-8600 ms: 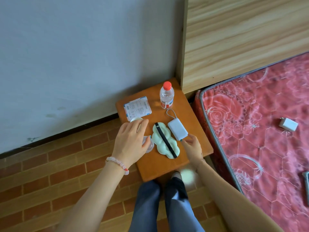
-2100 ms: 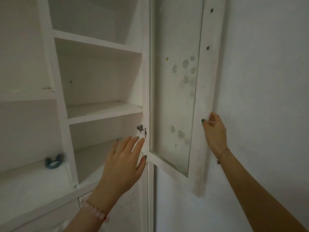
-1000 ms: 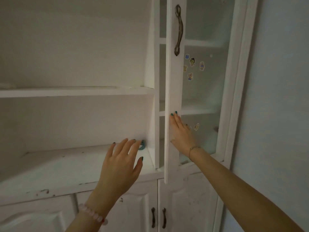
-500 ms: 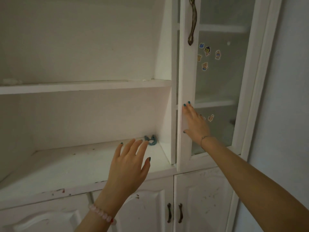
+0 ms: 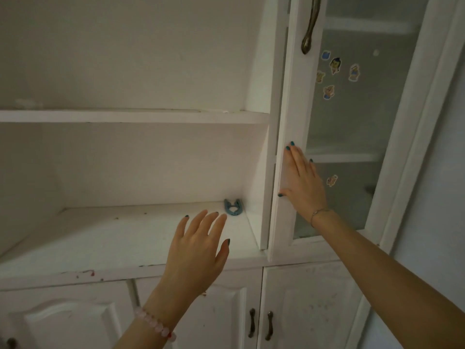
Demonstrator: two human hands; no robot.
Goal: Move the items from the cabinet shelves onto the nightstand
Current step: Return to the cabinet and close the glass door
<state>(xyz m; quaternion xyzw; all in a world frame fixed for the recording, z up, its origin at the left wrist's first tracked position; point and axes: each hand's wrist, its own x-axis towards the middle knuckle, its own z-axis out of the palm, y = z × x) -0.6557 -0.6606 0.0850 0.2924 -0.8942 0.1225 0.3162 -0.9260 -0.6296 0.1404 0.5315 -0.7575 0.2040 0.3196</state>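
Observation:
A small blue clip-like object (image 5: 233,207) lies at the back right corner of the lower open shelf (image 5: 105,238) of a white cabinet. My left hand (image 5: 198,248) hovers over that shelf's front, fingers spread and pointing at the blue object, holding nothing. My right hand (image 5: 300,182) lies flat against the frame of the glass door (image 5: 294,102), fingers straight. The upper shelf (image 5: 125,115) shows nothing on it. The nightstand is out of view.
The glass door carries a bronze handle (image 5: 310,23) and several cartoon stickers (image 5: 334,66). Below are closed white doors with dark handles (image 5: 260,324). A pale wall (image 5: 437,222) runs down the right side.
The glass door has swung from wide open to nearly shut under my right hand. My left hand has stayed spread over the lower shelf, close to the blue object.

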